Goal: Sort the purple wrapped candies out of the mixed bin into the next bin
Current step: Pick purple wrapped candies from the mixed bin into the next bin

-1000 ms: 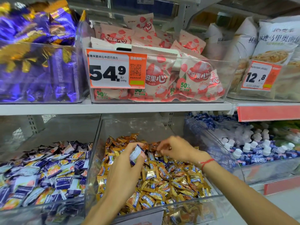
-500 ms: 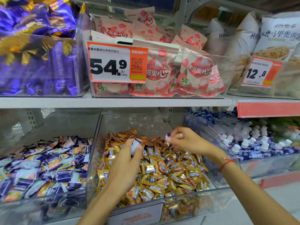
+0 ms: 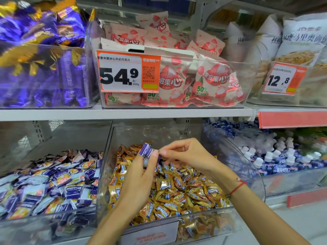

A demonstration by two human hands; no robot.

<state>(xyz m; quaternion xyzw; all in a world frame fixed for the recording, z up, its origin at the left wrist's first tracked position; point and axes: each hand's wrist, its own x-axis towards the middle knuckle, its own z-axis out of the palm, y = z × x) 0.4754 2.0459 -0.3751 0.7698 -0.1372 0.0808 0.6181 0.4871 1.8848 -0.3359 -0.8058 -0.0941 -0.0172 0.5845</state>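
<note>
Above gold-candy bin, left hand pinches tilted purple candy.

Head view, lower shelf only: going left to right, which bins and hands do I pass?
Clear bin of purple and white wrapped candies → left hand pinching a purple wrapped candy → right hand, both above the clear bin of gold wrapped candies → clear bin of small white-capped blue bottles.

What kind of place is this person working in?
Most likely a shop's bulk sweets aisle: clear plastic bins of wrapped candies on white shelves, and orange-and-white price tags clipped to the bin fronts.
</note>
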